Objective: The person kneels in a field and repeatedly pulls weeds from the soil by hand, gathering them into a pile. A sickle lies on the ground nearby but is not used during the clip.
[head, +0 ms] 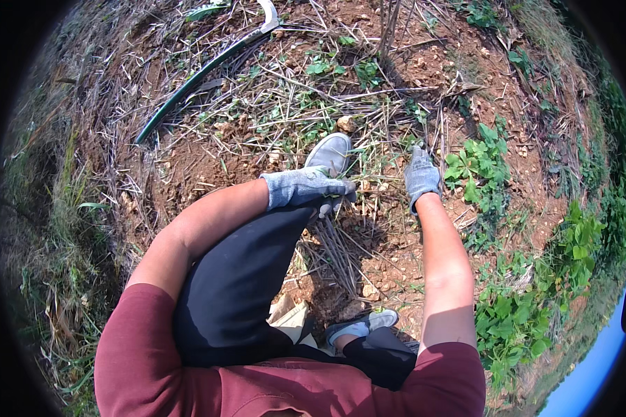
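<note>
My left hand (pixel 310 188), in a grey knit work glove, rests by my bent knee and front shoe. Its fingers are curled around a bundle of dry stalks (pixel 338 255), which fans out towards the soil between my legs. A few green blades poke out by the thumb. Farther right, my right hand (pixel 422 174), gloved the same way, reaches down to low weeds (pixel 409 140) among straw. Its fingertips point away from me at ground level. Whether they pinch a stem cannot be made out.
A long curved green tool with a pale end (pixel 198 78), sickle-like, lies beyond my left hand. Broad-leaved green plants (pixel 480 161) grow right of my right hand. A stone (pixel 346 123) sits beyond my front shoe (pixel 331 151). Thin upright stems (pixel 388 31) stand farther off.
</note>
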Action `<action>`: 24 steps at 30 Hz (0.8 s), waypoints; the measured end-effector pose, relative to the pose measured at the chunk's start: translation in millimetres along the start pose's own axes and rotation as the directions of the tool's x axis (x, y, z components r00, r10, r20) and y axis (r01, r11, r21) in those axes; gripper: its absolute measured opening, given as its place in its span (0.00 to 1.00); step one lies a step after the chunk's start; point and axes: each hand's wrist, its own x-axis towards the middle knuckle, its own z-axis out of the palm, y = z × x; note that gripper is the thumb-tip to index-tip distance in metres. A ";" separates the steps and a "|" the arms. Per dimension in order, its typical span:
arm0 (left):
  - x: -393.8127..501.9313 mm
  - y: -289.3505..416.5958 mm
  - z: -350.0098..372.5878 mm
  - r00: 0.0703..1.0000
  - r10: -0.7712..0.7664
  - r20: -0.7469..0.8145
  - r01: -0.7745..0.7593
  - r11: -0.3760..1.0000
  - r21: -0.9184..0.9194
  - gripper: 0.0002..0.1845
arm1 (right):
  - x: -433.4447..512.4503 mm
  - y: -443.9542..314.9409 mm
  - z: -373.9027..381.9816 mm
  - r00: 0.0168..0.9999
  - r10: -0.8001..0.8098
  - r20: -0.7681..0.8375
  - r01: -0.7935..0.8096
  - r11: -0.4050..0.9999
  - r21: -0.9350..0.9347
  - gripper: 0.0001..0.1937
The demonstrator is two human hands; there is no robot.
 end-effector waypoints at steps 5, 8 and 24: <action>-1.5 -0.4 0.7 0.999 -0.043 0.008 0.043 0.996 -0.081 0.17 | 7.1 -4.5 -2.9 0.957 0.281 0.070 -0.289 0.923 0.255 0.29; -0.9 -0.3 1.3 0.999 -0.051 0.002 0.051 0.995 -0.090 0.19 | 14.1 -6.3 -5.0 0.973 0.202 0.111 -0.212 0.973 0.087 0.16; 3.7 -5.0 -0.6 1.000 -0.004 -0.029 0.002 0.998 -0.061 0.17 | 23.9 9.9 4.7 0.931 -0.031 0.363 -0.007 0.995 0.103 0.18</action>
